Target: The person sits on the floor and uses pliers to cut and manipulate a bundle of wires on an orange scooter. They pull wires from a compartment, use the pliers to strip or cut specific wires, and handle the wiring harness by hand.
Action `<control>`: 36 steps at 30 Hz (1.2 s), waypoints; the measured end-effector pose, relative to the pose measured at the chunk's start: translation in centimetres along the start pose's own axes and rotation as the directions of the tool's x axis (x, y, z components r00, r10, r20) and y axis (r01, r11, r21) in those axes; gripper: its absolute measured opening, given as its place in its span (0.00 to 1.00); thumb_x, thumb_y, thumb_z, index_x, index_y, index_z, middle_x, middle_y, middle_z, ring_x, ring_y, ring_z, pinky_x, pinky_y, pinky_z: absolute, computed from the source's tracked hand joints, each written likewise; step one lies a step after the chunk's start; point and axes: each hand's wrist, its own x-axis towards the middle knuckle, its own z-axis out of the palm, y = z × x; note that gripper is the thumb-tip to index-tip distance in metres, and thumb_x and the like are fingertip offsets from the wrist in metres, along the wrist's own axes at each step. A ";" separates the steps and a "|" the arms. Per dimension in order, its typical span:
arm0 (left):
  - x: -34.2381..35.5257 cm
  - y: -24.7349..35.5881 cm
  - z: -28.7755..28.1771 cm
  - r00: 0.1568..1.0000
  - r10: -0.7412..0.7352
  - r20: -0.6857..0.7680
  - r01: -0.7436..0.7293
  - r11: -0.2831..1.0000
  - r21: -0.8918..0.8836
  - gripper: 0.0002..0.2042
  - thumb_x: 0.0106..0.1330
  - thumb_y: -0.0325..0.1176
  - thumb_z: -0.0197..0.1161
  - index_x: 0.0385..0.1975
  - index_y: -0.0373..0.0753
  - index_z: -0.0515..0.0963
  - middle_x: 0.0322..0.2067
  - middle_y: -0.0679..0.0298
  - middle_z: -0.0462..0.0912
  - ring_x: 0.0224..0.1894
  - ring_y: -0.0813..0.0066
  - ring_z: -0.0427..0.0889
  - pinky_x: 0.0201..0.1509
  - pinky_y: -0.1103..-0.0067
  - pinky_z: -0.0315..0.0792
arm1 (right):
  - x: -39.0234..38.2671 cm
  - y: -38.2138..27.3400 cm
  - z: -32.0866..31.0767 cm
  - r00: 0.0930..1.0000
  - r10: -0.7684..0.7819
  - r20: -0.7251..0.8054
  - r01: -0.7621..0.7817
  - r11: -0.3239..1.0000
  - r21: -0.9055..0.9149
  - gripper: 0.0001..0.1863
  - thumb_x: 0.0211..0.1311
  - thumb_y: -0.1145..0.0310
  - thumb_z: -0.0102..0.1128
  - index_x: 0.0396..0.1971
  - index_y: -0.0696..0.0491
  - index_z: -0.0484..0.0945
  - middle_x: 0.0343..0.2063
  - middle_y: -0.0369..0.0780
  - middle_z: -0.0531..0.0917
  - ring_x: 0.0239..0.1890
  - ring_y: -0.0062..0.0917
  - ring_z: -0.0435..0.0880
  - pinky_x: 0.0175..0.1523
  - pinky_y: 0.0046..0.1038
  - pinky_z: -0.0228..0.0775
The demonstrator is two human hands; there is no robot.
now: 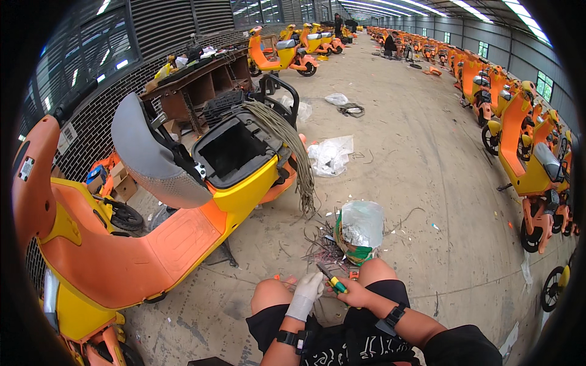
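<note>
My right hand point(356, 294), bare, is wrapped round a pair of pliers point(336, 282) with yellow and green handles. The dark jaws of the pliers point up and left, close beside my left hand point(306, 294), which wears a pale work glove. The gloved fingers are bent and closed; what they hold, if anything, is too small to make out. Both hands are above my lap, between my knees. Just beyond them, a clear plastic bag point(362, 222) lines a green sack, and a heap of cut wire scraps point(326, 244) lies to its left.
At left stands an orange and yellow scooter point(177, 241), its grey seat point(152, 155) tipped up over an open black compartment point(235, 149). A bundle of cables point(293, 137) hangs off its rear. A cluttered workbench point(198, 85) is behind. Rows of scooters point(519, 146) line the right.
</note>
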 end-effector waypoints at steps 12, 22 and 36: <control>-0.1 0.3 -0.9 0.981 -0.081 0.177 0.106 0.984 -0.141 0.13 0.73 0.40 0.50 0.36 0.37 0.77 0.10 0.76 0.57 0.10 0.85 0.52 0.15 0.83 0.46 | -0.2 -0.5 -0.1 0.996 0.074 0.045 -0.078 0.993 0.089 0.32 0.56 0.81 0.49 0.65 0.55 0.62 0.52 0.38 0.78 0.51 0.21 0.74 0.55 0.24 0.66; 1.1 -0.9 -2.0 0.929 -0.078 0.361 0.235 0.878 -0.418 0.16 0.75 0.37 0.44 0.44 0.31 0.76 0.08 0.76 0.55 0.08 0.84 0.51 0.14 0.82 0.49 | -0.6 -2.4 0.3 0.993 0.097 0.061 -0.113 0.922 0.371 0.28 0.58 0.80 0.49 0.62 0.56 0.66 0.46 0.31 0.77 0.43 0.14 0.72 0.48 0.19 0.65; 0.7 -0.4 -1.2 0.933 -0.084 0.351 0.226 0.894 -0.387 0.16 0.75 0.37 0.45 0.49 0.32 0.75 0.09 0.77 0.54 0.08 0.85 0.51 0.14 0.83 0.49 | 0.1 0.2 0.7 0.997 0.038 -0.067 -0.015 0.947 0.320 0.29 0.57 0.82 0.49 0.63 0.55 0.65 0.50 0.37 0.77 0.54 0.21 0.75 0.54 0.26 0.68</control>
